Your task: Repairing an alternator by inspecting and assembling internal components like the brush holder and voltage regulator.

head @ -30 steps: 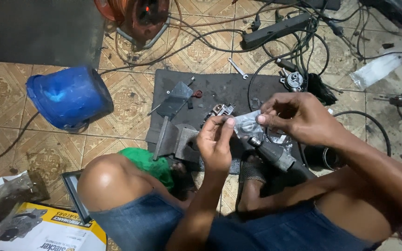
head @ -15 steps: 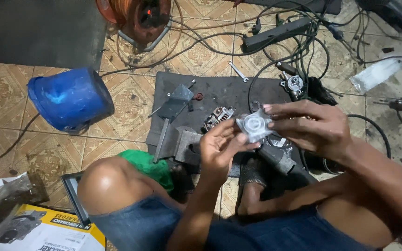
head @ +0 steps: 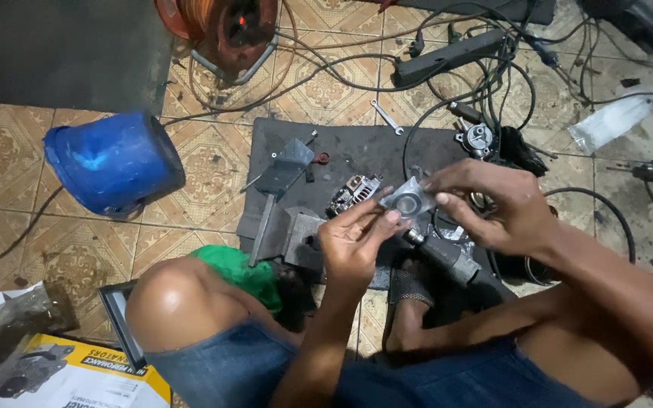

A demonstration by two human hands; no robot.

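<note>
The biggest thing near the hands is the dark rubber mat (head: 357,151) spread under and beyond them on the patterned tile floor (head: 213,162), apparently laid there to keep loose parts together. Well off beyond the left hand lies a blue bucket (head: 111,162) tipped on its side, and farther ahead an orange cable reel (head: 224,26) trails black cords toward a power strip (head: 451,57). Just below the right hand rests a grey cylindrical motor body (head: 440,257), close enough to pick up. Beside the left fingertips sits a ribbed metal part (head: 353,193) on the mat. The left hand (head: 353,242) and the right hand (head: 496,208) both pinch a small grey metal cover plate (head: 408,200), fingertips on opposite edges, held raised between them, probably so its face can be inspected. The plate is dull silvery grey with a round central opening.
</note>
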